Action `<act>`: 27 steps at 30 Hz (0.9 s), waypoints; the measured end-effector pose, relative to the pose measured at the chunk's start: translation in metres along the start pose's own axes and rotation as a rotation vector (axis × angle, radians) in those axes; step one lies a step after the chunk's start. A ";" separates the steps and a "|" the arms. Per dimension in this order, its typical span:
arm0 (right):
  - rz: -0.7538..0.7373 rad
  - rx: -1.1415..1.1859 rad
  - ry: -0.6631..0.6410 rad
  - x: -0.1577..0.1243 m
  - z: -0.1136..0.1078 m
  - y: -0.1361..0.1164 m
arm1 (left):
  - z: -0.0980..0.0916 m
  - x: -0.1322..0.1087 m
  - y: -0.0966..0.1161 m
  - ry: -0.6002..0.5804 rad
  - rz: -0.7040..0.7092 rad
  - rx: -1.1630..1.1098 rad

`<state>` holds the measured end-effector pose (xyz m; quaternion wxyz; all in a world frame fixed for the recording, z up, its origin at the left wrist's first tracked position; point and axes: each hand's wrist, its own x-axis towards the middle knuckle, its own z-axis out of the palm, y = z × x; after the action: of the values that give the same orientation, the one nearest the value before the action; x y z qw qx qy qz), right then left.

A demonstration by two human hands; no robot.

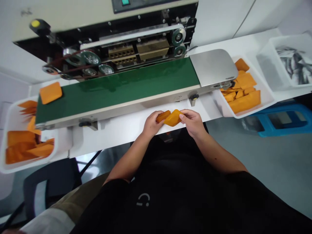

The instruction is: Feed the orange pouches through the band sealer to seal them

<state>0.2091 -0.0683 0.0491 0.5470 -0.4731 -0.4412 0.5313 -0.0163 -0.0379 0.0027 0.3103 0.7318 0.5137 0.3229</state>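
Observation:
Just in front of my body, my left hand (pixel 151 124) is closed around an orange packet (pixel 163 116). Beside it, my right hand (pixel 193 122) pinches a second, yellower orange packet (pixel 173 118) between thumb and fingers. The two packets touch or overlap between my hands, over the front edge of the white table (pixel 117 129). Another orange packet (pixel 51 93) lies flat at the left end of the green conveyor belt (pixel 131 85), under the sealing machine (pixel 138 48).
A white bin (pixel 69 143) of orange packets stands at the left. Right of the belt's metal plate (pixel 212 66) is another bin (pixel 269 92) of orange packets. A box (pixel 273 68) with silvery-black pieces sits far right, above a blue plastic item (pixel 287 120). A dark chair (pixel 58 177) is lower left.

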 end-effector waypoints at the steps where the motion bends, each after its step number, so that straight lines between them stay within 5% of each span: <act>1: 0.024 0.011 0.002 0.002 0.000 -0.007 | 0.000 0.000 0.000 -0.003 0.001 0.000; 6: 0.026 0.079 0.012 0.029 -0.009 -0.056 | 0.000 0.000 0.002 0.008 -0.013 0.020; 12: 0.099 0.174 0.132 0.100 -0.041 -0.108 | 0.001 -0.001 -0.001 0.006 -0.014 0.004; 18: 0.199 0.232 0.230 0.160 -0.057 -0.120 | 0.002 -0.001 -0.002 0.007 -0.007 -0.012; 27: 0.365 0.295 0.280 0.185 -0.027 -0.128 | -0.001 -0.001 0.002 -0.017 -0.011 -0.024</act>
<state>0.2654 0.1168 0.1676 0.5609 -0.5288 -0.1867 0.6090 -0.0161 -0.0396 0.0046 0.3254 0.7277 0.5112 0.3212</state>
